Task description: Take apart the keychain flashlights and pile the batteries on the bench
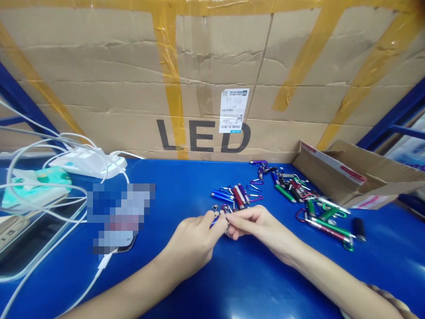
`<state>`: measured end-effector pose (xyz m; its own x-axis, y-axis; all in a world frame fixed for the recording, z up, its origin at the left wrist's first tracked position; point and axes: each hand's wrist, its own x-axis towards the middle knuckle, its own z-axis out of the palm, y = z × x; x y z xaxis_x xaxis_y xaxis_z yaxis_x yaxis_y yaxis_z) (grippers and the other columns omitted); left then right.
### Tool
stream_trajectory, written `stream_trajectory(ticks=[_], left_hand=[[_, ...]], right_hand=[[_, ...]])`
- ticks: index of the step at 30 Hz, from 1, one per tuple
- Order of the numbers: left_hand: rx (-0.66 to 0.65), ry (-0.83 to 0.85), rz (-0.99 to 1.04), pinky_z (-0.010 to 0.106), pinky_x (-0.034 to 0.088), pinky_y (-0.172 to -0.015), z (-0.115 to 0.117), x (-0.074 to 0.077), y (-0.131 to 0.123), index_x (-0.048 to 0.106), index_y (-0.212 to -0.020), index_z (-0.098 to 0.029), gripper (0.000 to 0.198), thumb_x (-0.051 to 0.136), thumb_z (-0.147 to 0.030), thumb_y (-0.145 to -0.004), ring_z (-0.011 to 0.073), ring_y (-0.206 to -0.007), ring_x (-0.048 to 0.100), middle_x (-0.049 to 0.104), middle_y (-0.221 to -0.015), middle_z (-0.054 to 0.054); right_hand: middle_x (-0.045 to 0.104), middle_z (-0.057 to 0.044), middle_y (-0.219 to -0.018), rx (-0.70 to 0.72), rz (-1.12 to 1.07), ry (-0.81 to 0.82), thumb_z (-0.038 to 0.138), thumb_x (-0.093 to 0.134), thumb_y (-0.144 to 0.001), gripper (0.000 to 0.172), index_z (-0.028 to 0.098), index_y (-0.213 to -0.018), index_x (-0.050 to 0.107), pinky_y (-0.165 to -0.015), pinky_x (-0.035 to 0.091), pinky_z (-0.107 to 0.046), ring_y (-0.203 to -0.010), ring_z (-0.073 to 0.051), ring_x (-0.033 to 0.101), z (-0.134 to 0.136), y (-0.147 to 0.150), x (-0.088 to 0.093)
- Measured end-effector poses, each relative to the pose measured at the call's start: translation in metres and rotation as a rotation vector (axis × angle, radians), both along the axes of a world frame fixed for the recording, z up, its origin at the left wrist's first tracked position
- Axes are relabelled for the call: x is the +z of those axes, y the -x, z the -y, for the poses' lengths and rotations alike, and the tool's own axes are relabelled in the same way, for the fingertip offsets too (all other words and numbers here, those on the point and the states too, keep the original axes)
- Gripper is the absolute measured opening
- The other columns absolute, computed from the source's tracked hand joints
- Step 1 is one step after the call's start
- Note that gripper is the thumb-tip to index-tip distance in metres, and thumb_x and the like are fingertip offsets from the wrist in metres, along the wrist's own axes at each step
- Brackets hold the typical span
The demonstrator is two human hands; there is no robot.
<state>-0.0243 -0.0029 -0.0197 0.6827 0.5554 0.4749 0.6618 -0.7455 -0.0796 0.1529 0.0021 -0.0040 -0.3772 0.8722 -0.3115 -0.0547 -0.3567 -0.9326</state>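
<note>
My left hand (195, 235) is closed, its fingers curled around a thin blue keychain flashlight (214, 221) that shows only in part. Small round silvery pieces show at its fingertips. Against it, my right hand (254, 221) pinches thumb and fingers together at the same spot; what lies in that pinch is mostly hidden, with a bit of shiny metal below. Just beyond the hands lie blue keychain flashlights (223, 196), a red one (238, 197) and a purple one, with small carabiner clips (255, 198) beside them.
A pile of green, red and black keychain flashlights (327, 212) lies at the right before an open cardboard box (332, 173). A large taped carton (133, 88) stands behind the blue table (252, 283). At left are a power strip (89, 161), white cables and a blurred-out phone (128, 246).
</note>
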Motion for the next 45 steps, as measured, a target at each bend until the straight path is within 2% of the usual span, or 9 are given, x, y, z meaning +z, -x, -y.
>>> stream_trajectory(ticks=[9, 16, 22, 27, 32, 35, 39, 42, 45], left_hand=[[0.026, 0.231, 0.057, 0.023, 0.036, -0.038, 0.003, -0.005, -0.001, 0.042, -0.080, -0.020, 0.020, 0.028, -0.008, -0.087, 0.0143, -0.041, 0.054, 0.054, -0.061, -0.001], [0.030, 0.461, 0.281, 0.024, 0.040, -0.045, 0.006, -0.002, -0.003, 0.040, -0.084, -0.022, 0.014, 0.032, -0.011, -0.088, 0.0170, -0.054, 0.061, 0.062, -0.074, 0.002], [-0.054, 1.077, 0.725, 0.021, 0.042, -0.066, 0.003, 0.013, -0.005, 0.037, -0.079, -0.022, 0.010, 0.040, -0.020, -0.089, 0.0120, -0.073, 0.057, 0.058, -0.076, -0.002], [-0.068, 1.530, 0.899, 0.018, 0.035, -0.055, 0.007, 0.011, -0.012, 0.036, -0.077, -0.020, 0.015, 0.049, -0.024, -0.084, 0.0064, -0.054, 0.041, 0.045, -0.067, -0.006], [0.069, 1.366, 1.028, 0.021, 0.038, -0.062, 0.000, -0.006, -0.012, 0.037, -0.078, -0.021, 0.015, 0.047, -0.029, -0.085, 0.0104, -0.066, 0.052, 0.052, -0.069, -0.004], [0.198, 1.187, 0.985, 0.024, 0.040, -0.069, -0.009, -0.012, -0.008, 0.038, -0.083, -0.021, 0.012, 0.047, -0.028, -0.085, 0.0147, -0.078, 0.058, 0.060, -0.079, 0.000], [0.253, 1.142, 0.861, 0.026, 0.042, -0.067, -0.012, -0.013, -0.006, 0.039, -0.089, -0.021, 0.012, 0.046, -0.030, -0.086, 0.0176, -0.077, 0.061, 0.064, -0.082, 0.001], [0.243, 1.125, 0.816, 0.027, 0.042, -0.067, -0.010, -0.011, -0.006, 0.039, -0.089, -0.022, 0.012, 0.045, -0.032, -0.086, 0.0182, -0.076, 0.061, 0.065, -0.082, 0.001], [0.233, 1.124, 0.833, 0.027, 0.042, -0.071, -0.009, -0.011, -0.006, 0.040, -0.091, -0.022, 0.013, 0.045, -0.033, -0.086, 0.0185, -0.081, 0.062, 0.066, -0.085, 0.001]], right_hand=[[0.069, -0.003, -0.071, -0.015, -0.056, 0.058, 0.036, 0.070, -0.070, 0.021, 0.016, -0.077, 0.075, -0.068, 0.051, -0.020, -0.064, -0.009, 0.061, 0.000, 0.001, -0.013], [0.062, -0.002, -0.065, -0.035, 0.078, -0.311, 0.036, 0.064, -0.076, 0.024, 0.016, -0.067, 0.073, -0.060, 0.050, -0.023, -0.060, -0.010, 0.057, 0.003, 0.004, -0.009], [0.060, -0.003, -0.067, -0.010, 0.184, -0.556, 0.024, 0.056, -0.084, 0.021, 0.016, -0.073, 0.072, -0.059, 0.050, -0.023, -0.060, -0.011, 0.057, 0.002, 0.001, -0.010], [0.060, -0.005, -0.080, -0.034, 0.210, -0.835, 0.012, 0.046, -0.085, 0.028, 0.019, -0.079, 0.073, -0.058, 0.050, -0.022, -0.066, -0.011, 0.059, -0.002, -0.004, -0.015], [0.064, -0.005, -0.086, 0.008, 0.365, -0.855, 0.010, 0.047, -0.085, 0.028, 0.020, -0.096, 0.070, -0.061, 0.051, -0.023, -0.069, -0.012, 0.060, -0.007, -0.002, -0.022], [0.065, -0.007, -0.085, -0.027, 0.464, -0.796, 0.015, 0.049, -0.084, 0.024, 0.018, -0.098, 0.069, -0.060, 0.051, -0.024, -0.071, -0.015, 0.062, -0.011, 0.000, -0.030], [0.065, -0.007, -0.083, -0.139, 0.500, -0.714, 0.020, 0.050, -0.084, 0.022, 0.015, -0.093, 0.069, -0.051, 0.049, -0.022, -0.066, -0.014, 0.062, -0.013, 0.000, -0.037], [0.065, -0.007, -0.078, -0.187, 0.520, -0.780, 0.022, 0.053, -0.081, 0.020, 0.014, -0.091, 0.069, -0.049, 0.047, -0.022, -0.061, -0.013, 0.059, -0.014, -0.004, -0.029], [0.066, -0.004, -0.069, -0.095, 0.572, -0.860, 0.024, 0.056, -0.080, 0.017, 0.014, -0.082, 0.070, -0.054, 0.047, -0.023, -0.057, -0.012, 0.057, -0.017, -0.018, -0.006]])
